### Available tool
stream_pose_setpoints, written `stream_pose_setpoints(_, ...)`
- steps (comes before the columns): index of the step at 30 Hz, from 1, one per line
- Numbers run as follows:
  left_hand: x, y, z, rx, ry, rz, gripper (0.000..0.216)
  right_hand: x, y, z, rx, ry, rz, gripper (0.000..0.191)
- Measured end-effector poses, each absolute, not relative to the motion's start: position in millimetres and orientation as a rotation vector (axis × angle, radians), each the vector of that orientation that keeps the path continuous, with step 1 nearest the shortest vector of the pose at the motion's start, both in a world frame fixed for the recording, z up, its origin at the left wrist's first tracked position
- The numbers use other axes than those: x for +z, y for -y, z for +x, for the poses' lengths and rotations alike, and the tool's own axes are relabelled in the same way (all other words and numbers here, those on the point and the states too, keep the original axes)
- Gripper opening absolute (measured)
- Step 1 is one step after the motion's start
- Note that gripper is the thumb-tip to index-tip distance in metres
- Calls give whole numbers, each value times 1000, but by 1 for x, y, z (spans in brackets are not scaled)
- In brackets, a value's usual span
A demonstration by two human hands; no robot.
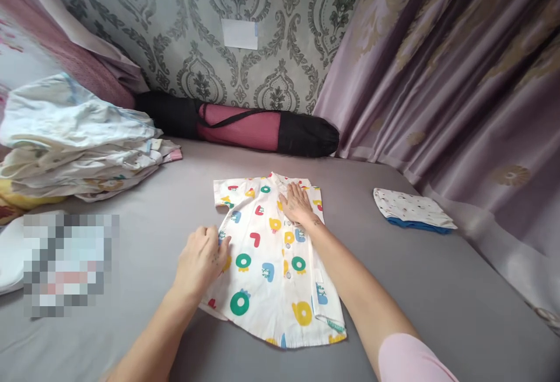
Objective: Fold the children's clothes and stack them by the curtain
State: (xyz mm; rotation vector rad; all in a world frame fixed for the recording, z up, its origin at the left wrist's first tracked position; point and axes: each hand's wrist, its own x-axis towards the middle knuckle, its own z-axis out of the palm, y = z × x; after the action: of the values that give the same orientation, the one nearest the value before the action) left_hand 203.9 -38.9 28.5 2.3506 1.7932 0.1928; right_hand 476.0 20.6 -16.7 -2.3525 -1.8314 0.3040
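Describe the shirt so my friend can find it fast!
Find the grey sheet below the patterned wall. In its middle lies a white short-sleeved shirt, with the right hand flat on its upper front. It's spread out with bold red, green, yellow and blue shapes, unlike the folded cloths at right and crumpled pile at left.

Single head-worn camera, looking forward and down over grey sheet [144, 253]. Shirt [262, 253], left hand [202, 256] and right hand [298, 204] close, around and just below centre. Patterned wall [175, 32] faces lens, farther off, across top; curtain [420, 79] slants along right.
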Motion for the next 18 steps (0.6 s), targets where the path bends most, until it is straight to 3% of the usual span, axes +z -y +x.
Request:
stream_pose_setpoints(6,39,39,200,-26,-1777,2281,27,13,-32,434,108,1933,-2073,47)
stream_pose_setpoints(11,36,38,199,-70,-1749,2285,27,31,-41,358,341,2299,-1655,34)
stream_pose_setpoints(18,27,35,200,-143,-1787,2280,24,33,-60,300,356,2339,-1842,35)
